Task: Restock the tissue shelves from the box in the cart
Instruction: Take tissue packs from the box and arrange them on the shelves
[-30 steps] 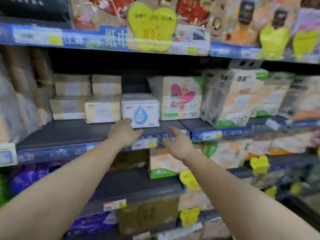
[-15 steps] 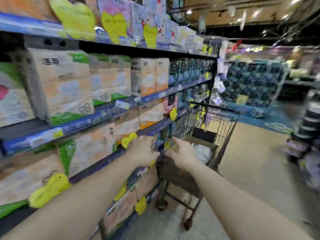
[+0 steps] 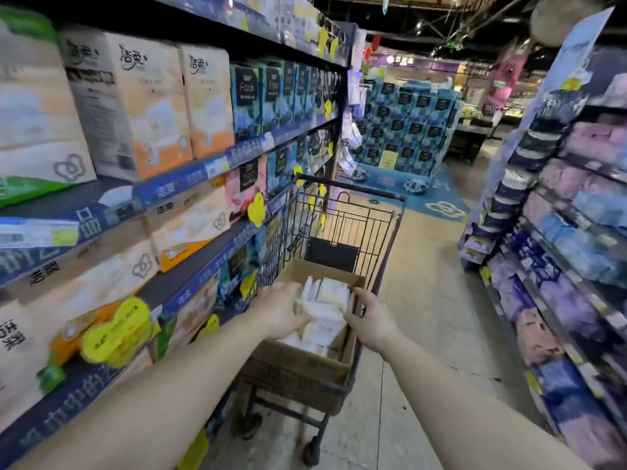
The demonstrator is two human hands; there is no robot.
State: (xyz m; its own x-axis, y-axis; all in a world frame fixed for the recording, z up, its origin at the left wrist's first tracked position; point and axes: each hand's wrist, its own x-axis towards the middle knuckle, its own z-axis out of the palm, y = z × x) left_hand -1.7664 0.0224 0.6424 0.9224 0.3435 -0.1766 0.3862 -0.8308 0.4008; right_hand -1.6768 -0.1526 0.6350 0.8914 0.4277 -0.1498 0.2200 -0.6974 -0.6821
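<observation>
A dim shop aisle runs ahead, with tissue shelves [image 3: 190, 171] to the left of the hands and a wire cart [image 3: 342, 228] straight in front of them. A cardboard box [image 3: 298, 368] sits in the cart, pale tissue packs [image 3: 324, 308] standing inside it. The left hand [image 3: 280, 315] and right hand [image 3: 371, 325] flank the packs, fingers curled against their sides, gripping them between.

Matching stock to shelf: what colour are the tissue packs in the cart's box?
White to pale cream, in the head view: tissue packs.
</observation>
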